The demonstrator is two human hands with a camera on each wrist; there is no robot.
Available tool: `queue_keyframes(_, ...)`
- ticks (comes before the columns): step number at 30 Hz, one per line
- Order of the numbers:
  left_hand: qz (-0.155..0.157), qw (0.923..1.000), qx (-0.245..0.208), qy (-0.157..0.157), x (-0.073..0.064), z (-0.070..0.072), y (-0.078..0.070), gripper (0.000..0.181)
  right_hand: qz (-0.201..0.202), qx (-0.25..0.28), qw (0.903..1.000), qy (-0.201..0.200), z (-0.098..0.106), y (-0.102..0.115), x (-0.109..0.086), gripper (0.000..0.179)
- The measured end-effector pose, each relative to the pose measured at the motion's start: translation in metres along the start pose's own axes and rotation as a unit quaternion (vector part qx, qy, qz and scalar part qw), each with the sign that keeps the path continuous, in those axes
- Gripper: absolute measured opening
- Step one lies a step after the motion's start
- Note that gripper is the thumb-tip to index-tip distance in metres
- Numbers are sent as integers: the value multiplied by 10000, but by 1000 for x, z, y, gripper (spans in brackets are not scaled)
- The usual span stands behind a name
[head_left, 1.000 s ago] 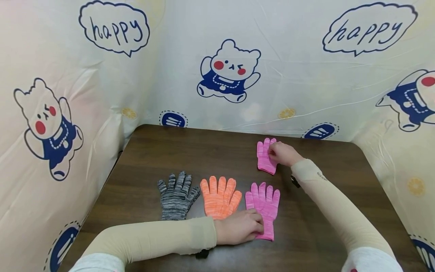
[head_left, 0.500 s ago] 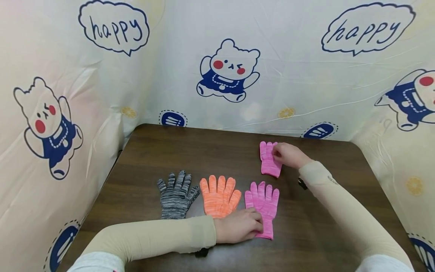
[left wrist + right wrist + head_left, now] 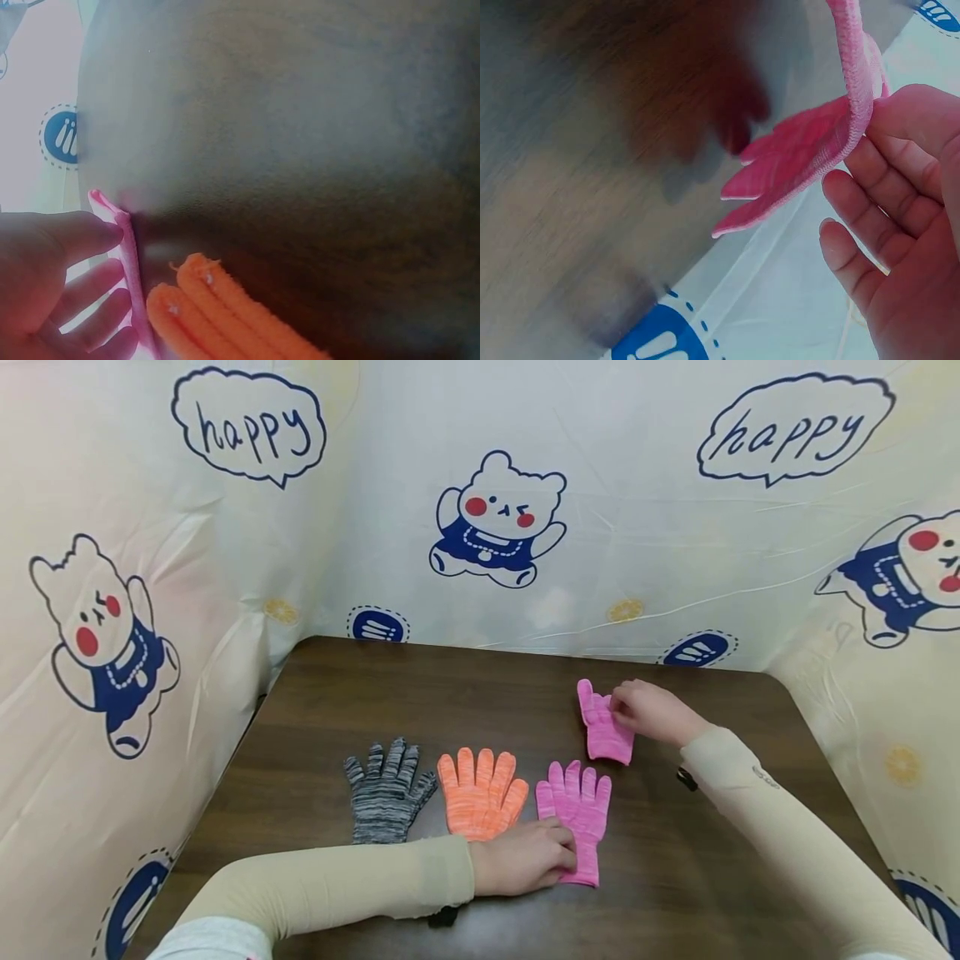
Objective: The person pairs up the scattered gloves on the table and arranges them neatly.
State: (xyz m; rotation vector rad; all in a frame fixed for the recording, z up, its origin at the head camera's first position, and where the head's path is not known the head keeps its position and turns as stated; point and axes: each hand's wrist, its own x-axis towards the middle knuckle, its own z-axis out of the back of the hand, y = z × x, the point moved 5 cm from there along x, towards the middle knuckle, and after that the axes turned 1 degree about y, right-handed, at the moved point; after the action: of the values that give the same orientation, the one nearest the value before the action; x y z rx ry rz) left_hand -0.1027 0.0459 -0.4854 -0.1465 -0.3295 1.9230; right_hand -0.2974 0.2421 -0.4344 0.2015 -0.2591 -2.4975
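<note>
In the head view, two pink knit gloves lie one behind the other, right of centre. My right hand [image 3: 654, 710] pinches the far pink glove [image 3: 609, 742] near its fingers. One finger of that glove points away while the others are bunched or hidden. The right wrist view has the thumb and index finger gripping the bent fabric [image 3: 853, 90], with several glove fingers hanging down. Resting on the near pink glove [image 3: 577, 810], my left hand [image 3: 517, 862] touches its lower palm with the fingertips. An orange glove [image 3: 480, 793] lies just left, partly behind the left forearm.
A grey-and-black striped glove [image 3: 386, 797] lies left of the orange one, its cuff hidden by the left sleeve [image 3: 352, 881]. All this is on a dark brown wooden table [image 3: 450, 685]. Printed cloth [image 3: 375, 527] hangs around the back and sides.
My right hand has moved right and nearer, drawing the far pink glove along. Its fingers were spread flat and now mostly bunch under the hand. The left hand stays on the near pink glove.
</note>
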Motion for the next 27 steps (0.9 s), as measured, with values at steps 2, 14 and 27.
queue_keyframes(2,-5,10000,-5,-10,0,0,0,9,26,-10,10000,-63,2,0,-5,8)
queue_keyframes(14,-38,10000,6,-38,0,1,0,9,23,42,9998,-218,18,14,-45,9)
queue_keyframes(27,-62,10000,-16,-72,1,-1,2,9,-30,-40,9993,-378,11,13,-94,15)
